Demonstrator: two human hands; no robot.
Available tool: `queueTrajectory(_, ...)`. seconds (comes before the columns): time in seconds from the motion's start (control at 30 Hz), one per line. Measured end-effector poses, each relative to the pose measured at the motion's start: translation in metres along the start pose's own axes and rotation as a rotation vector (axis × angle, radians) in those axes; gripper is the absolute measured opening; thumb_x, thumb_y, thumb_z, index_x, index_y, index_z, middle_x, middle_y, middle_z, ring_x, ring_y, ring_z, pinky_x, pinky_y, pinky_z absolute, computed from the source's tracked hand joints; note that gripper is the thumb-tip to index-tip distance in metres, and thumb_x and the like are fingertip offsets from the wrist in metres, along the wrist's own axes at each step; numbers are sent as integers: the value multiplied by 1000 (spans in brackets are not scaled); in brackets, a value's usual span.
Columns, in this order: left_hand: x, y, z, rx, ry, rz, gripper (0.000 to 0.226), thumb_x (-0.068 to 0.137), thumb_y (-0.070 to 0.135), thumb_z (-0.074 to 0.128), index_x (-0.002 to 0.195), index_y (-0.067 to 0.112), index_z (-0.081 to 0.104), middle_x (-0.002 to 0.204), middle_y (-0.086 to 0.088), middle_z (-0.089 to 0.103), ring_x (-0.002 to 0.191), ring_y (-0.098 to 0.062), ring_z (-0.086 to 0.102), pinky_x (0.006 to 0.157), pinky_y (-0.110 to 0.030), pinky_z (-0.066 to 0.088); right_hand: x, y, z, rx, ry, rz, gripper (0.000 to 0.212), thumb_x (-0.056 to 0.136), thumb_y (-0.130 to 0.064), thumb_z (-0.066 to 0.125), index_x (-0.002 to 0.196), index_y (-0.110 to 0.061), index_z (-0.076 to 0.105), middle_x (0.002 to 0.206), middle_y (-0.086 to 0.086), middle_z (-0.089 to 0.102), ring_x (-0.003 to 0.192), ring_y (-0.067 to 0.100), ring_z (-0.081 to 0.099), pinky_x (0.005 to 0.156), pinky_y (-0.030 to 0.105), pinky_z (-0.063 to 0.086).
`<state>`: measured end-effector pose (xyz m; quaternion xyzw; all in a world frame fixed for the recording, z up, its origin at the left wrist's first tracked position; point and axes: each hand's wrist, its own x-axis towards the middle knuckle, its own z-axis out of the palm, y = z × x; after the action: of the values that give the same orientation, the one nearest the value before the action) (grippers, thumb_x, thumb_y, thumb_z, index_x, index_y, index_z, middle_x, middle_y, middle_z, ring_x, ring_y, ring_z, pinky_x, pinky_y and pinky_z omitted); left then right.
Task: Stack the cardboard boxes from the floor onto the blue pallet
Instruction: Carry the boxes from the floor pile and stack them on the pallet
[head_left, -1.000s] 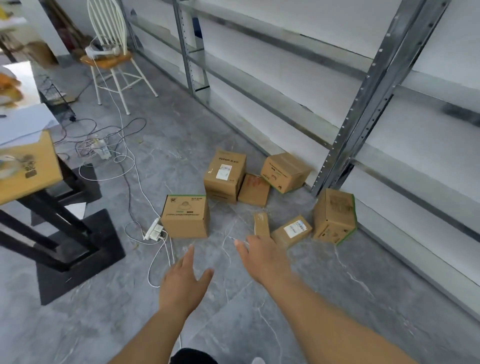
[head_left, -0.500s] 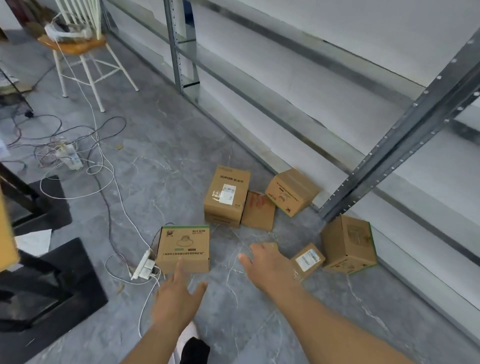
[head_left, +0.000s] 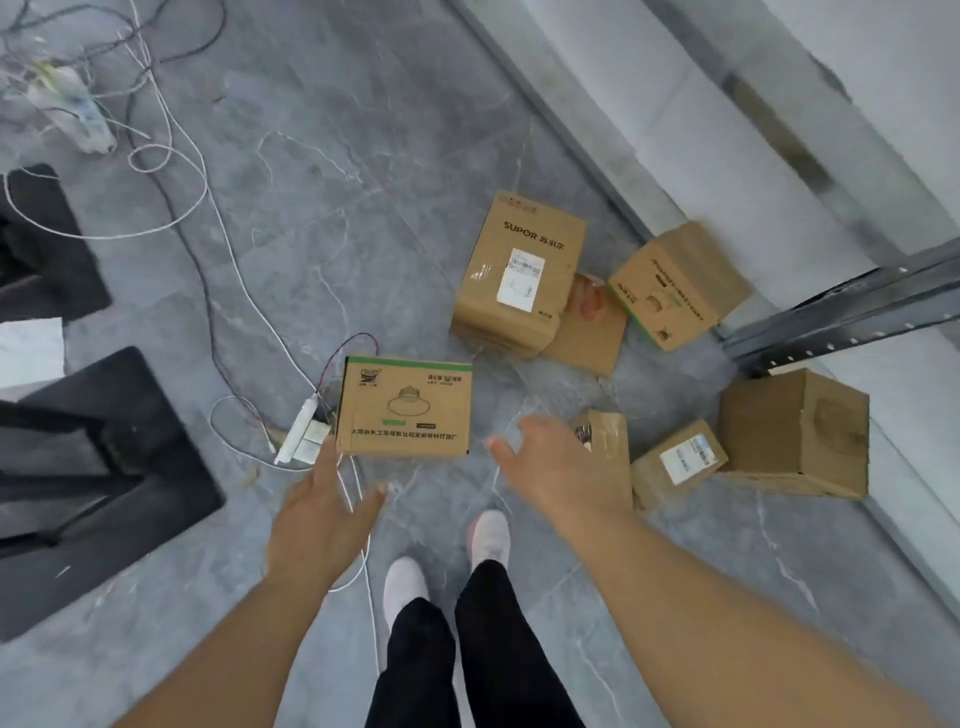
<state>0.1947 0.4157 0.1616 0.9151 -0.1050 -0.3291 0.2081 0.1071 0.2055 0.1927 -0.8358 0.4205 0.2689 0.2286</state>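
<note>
Several cardboard boxes lie on the grey floor. Nearest is a green-striped box (head_left: 404, 408) printed with a lamp. My left hand (head_left: 322, 512) reaches open toward its lower left corner, fingertips just short of it. My right hand (head_left: 563, 470) hovers open to the right of that box, in front of a small taped box (head_left: 605, 441). Behind stand a SUPOR box (head_left: 519, 273), a flat carton (head_left: 592, 327), a tilted green-edged box (head_left: 675, 286), a small labelled box (head_left: 675, 462) and a larger box (head_left: 795, 434). No blue pallet is in view.
A white power strip (head_left: 304, 436) and loose cables (head_left: 197, 171) lie left of the nearest box. Black table feet (head_left: 98, 457) sit at the left. A metal shelf upright (head_left: 841, 317) and its low rail run along the right. My feet (head_left: 447, 561) stand below the boxes.
I have stepped closer and my view has tipped down onto the boxes. Both hands have come nearer the green-striped box, still holding nothing.
</note>
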Motion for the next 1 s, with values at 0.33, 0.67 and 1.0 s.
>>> queueTrajectory(0.33, 153, -31, 75, -205, -7, -103, 71, 88, 32, 59, 147, 21, 22, 143, -7, 43, 128, -28, 40, 99, -39, 35, 153, 4, 94, 9, -115, 38, 55, 91, -54, 38, 124, -11, 49, 124, 9, 51, 115, 27, 49, 82, 37, 40)
queueTrajectory(0.67, 266, -47, 124, -304, 62, -274, 57, 75, 53, 57, 120, 22, 43, 103, 8, 54, 82, -18, 53, 75, -36, 43, 259, 0, 151, 358, -224, 87, 50, 90, -50, 46, 121, -11, 49, 109, 5, 56, 97, 25, 55, 74, 32, 43)
queueTrajectory(1.0, 247, -41, 122, -356, -11, -465, 98, 56, 86, 33, 136, 30, 39, 135, -11, 48, 120, -34, 47, 100, -52, 40, 239, 15, 144, 570, -242, 187, 58, 86, -61, 41, 124, -17, 38, 108, 2, 56, 89, 20, 55, 63, 30, 40)
